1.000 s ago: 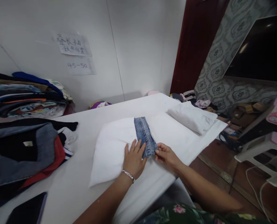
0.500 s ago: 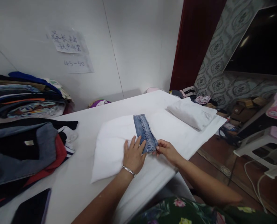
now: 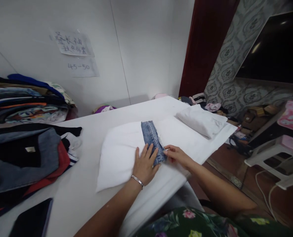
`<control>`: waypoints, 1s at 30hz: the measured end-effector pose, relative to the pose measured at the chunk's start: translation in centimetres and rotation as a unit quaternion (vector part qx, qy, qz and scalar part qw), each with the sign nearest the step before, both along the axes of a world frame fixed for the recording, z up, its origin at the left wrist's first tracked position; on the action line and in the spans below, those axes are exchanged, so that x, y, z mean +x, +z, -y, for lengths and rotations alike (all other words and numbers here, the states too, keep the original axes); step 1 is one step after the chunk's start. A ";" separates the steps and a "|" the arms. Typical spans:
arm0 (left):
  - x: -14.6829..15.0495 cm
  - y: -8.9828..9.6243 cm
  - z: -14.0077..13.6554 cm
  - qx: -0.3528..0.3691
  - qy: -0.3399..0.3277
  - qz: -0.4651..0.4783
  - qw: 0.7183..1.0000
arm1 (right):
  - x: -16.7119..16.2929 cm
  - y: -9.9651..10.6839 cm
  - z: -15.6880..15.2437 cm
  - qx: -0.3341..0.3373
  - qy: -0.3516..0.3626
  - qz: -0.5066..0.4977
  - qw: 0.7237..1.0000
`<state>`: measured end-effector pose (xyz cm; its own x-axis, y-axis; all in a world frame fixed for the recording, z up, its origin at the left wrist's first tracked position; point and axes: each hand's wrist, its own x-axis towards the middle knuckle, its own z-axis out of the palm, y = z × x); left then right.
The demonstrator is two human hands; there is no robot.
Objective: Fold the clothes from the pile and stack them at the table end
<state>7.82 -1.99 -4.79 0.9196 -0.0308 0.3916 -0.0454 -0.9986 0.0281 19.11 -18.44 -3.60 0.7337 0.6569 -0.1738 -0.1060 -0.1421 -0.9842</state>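
Observation:
A white folded garment (image 3: 118, 154) lies on the white-covered table (image 3: 87, 171), with a blue denim band (image 3: 150, 133) along its right side. I cannot tell whether the band is sewn to it. My left hand (image 3: 145, 166), a bracelet at its wrist, rests flat with fingers spread across the white cloth and the band's left edge. At the band's lower right corner, my right hand (image 3: 178, 155) pinches the denim edge between thumb and fingers. Its other fingers are partly hidden beneath the hand.
Clothes are piled at the left (image 3: 30, 98), with a dark jacket (image 3: 47, 144) in front of them. A phone (image 3: 32, 219) lies near me. A white bundle (image 3: 200, 120) sits toward the table's right end. Beyond that edge stands a plastic stool (image 3: 272, 158).
My left hand has slid slightly to the right over the denim band. My right hand has moved a little up along the band's right edge.

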 end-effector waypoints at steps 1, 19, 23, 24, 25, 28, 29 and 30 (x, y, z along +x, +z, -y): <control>0.0 -0.1 0.0 0.003 -0.006 -0.001 1.000 | 0.3 0.1 -0.5 -0.012 -0.004 0.021 1.000; 0.0 0.1 0.1 -0.017 -0.027 -0.022 0.999 | 3.0 -1.6 -2.0 -0.023 -0.009 0.069 0.997; 0.1 0.0 0.1 -0.016 -0.025 -0.023 0.999 | 2.6 0.0 -2.6 -0.088 -0.039 0.341 0.935; 0.2 -0.1 0.1 -0.015 -0.024 -0.022 0.999 | 2.0 0.9 -3.0 -0.076 -0.041 0.394 0.915; 0.2 -0.1 0.1 -0.013 -0.026 -0.022 0.999 | 1.3 1.9 -3.5 -0.052 -0.034 0.433 0.899; 0.1 -0.3 0.2 -0.008 -0.027 -0.016 0.999 | -1.3 4.7 -5.4 0.033 0.059 0.503 0.862; 0.1 -0.3 0.2 -0.006 -0.023 -0.012 1.000 | -1.9 5.3 -6.1 0.049 0.099 0.518 0.848; 0.1 -0.3 0.2 -0.005 -0.019 -0.007 1.000 | -2.3 5.6 -6.7 0.054 0.135 0.528 0.836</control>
<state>7.88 -2.18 -5.13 0.9236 -0.0621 0.3783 -0.0826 -0.9958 0.0382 16.84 -11.75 1.96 0.2621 0.7935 0.5492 0.8529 0.0758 -0.5166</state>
